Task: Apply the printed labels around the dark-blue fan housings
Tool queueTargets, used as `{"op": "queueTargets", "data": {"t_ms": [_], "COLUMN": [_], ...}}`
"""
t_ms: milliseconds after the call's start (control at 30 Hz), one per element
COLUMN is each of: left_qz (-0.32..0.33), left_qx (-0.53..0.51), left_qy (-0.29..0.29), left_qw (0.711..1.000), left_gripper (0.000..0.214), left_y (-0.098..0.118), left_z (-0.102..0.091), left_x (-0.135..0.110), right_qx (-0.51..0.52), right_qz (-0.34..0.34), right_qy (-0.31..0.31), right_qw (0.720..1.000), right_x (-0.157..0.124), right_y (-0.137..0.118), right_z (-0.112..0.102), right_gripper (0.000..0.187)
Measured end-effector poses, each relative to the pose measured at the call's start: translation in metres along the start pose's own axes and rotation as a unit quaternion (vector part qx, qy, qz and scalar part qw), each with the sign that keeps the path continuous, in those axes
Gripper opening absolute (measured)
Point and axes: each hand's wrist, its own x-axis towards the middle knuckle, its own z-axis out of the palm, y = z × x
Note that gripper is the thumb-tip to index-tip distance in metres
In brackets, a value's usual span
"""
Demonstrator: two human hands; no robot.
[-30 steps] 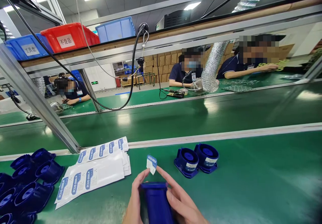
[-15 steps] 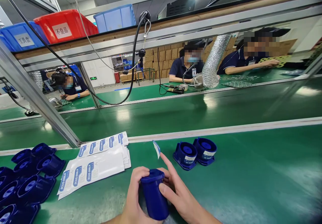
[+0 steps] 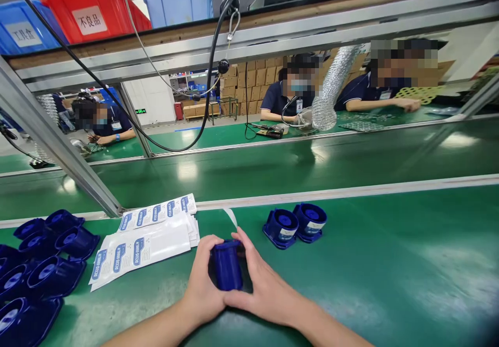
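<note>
A dark blue, cup-shaped plastic housing (image 3: 228,266) sits between my two hands above the green work surface. My left hand (image 3: 202,282) is wrapped round its left side. On the other side, my right hand (image 3: 259,287) grips it, both thumbs meeting at the near side. A narrow white label (image 3: 231,217) sticks up from my right index fingertip, curled, its printed face turned from view. Two labelled blue housings (image 3: 283,227) stand side by side to the right. Left of my hands lie sheets of blue-and-white labels (image 3: 156,245).
Several blue housings (image 3: 49,279) crowd the left edge. A metal post (image 3: 66,149) rises behind the label sheets. Overhead, a shelf carries a red bin (image 3: 93,14) and blue bins (image 3: 177,3), with a black cable (image 3: 210,76) hanging down. Co-workers sit across the green bench.
The housing has been tipped and turned in my hands, and my right thumb has moved down to its near side. The label on my fingertip now shows its plain side. The view has shifted slightly.
</note>
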Motion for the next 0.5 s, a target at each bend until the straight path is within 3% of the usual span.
{"op": "queueTargets", "data": {"t_ms": [67, 100, 200, 267, 367, 500], "left_qz": [-0.042, -0.057, -0.062, -0.045, -0.003, 0.008], "left_qx": [-0.023, -0.031, -0.029, -0.008, 0.03, 0.058], "left_qy": [0.008, 0.012, 0.014, 0.016, 0.027, 0.035], "left_qw": [0.999, 0.998, 0.998, 0.999, 0.999, 0.998], "left_gripper": [0.076, 0.076, 0.076, 0.076, 0.079, 0.085], "left_y": [-0.001, -0.001, -0.001, 0.0, 0.0, 0.002], "left_z": [-0.002, -0.003, -0.003, -0.003, -0.004, -0.005], "left_x": [0.002, 0.003, 0.004, 0.004, 0.004, 0.004], "right_qx": [0.013, 0.018, -0.007, -0.025, 0.018, 0.16], "right_qz": [-0.04, -0.066, -0.141, -0.194, -0.223, -0.084], "right_qy": [0.043, 0.094, 0.282, 0.355, 0.367, 0.339], "right_qw": [0.998, 0.993, 0.949, 0.914, 0.903, 0.923], "right_x": [-0.003, -0.004, -0.007, -0.008, -0.01, -0.011], "right_y": [0.007, 0.009, 0.009, 0.003, -0.004, -0.004], "right_z": [-0.008, -0.011, -0.022, -0.028, -0.034, -0.029], "right_gripper": [0.132, 0.123, 0.061, 0.026, 0.011, 0.017]}}
